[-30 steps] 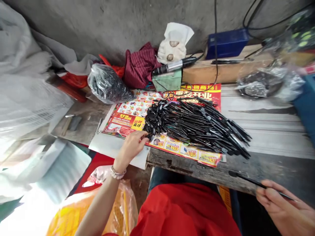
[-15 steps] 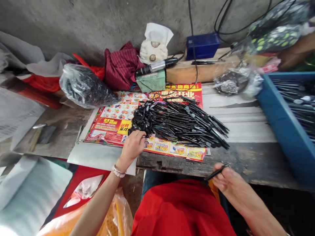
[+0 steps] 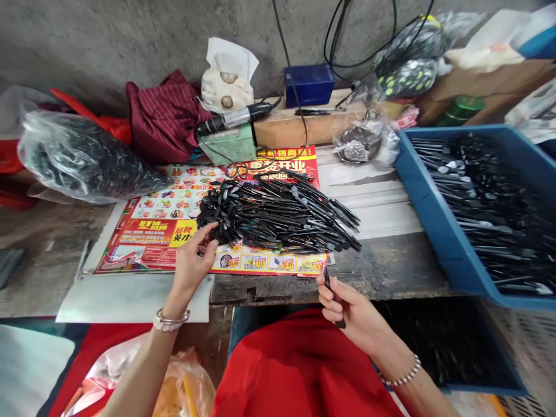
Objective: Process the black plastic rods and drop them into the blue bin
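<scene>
My right hand [image 3: 343,301], in front of the table's near edge, grips a slim black rod-like piece [image 3: 328,280] between thumb and fingers. The piece points up and away, and its lower end shows below the palm. My left hand [image 3: 194,259] reaches to the near left edge of a pile of similar black pieces [image 3: 286,214]. Its index fingertip touches the leaf-shaped flat ends [image 3: 223,205] there, with the thumb held apart. The pile lies on a red and yellow printed flyer [image 3: 143,237], most rods pointing right.
A blue bin [image 3: 428,226] full of black rods stands at the right. Behind the pile are a cylindrical corded tool [image 3: 237,117] on a green box [image 3: 230,145], a tissue pack [image 3: 228,87] and a dark blue box [image 3: 309,86]. A clear bag of black pieces [image 3: 91,153] lies left.
The view has turned rightward, so more of the blue bin shows. My right hand has come closer to the pile with its black piece turned more upright. My left hand stays at the pile's edge.
</scene>
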Motion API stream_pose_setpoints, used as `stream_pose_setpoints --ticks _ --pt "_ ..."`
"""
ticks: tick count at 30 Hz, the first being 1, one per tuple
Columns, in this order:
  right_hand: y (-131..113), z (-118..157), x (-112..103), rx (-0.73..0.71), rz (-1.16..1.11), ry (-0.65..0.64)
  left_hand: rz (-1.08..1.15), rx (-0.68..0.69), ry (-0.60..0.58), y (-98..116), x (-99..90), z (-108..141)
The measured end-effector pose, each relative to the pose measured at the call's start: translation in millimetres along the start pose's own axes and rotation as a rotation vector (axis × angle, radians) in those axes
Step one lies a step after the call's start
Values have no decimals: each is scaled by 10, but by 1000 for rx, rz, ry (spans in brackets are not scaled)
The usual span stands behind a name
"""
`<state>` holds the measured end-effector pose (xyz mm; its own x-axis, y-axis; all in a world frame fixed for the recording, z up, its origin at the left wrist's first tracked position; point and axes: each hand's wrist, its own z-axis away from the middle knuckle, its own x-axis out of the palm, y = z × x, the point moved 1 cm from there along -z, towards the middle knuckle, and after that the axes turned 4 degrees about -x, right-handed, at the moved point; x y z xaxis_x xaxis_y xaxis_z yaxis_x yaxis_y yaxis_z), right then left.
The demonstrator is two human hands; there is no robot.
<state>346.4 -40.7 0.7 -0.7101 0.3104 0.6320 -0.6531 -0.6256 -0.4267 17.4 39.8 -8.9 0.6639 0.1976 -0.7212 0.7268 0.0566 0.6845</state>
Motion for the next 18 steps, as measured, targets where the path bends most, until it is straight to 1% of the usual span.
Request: stream_pose_setpoints --ticks 4,7,13,18 --pt "-4 11 -28 6 18 -13 101 -28 -39 -1 21 -21" --pt "-8 25 -61 9 24 2 175 -50 -27 -5 24 -29" --pt "-9 49 -126 22 87 -13 230 -123 -21 47 6 -31" --pt "-2 29 -146 69 46 -7 265 -169 6 44 -29 -36"
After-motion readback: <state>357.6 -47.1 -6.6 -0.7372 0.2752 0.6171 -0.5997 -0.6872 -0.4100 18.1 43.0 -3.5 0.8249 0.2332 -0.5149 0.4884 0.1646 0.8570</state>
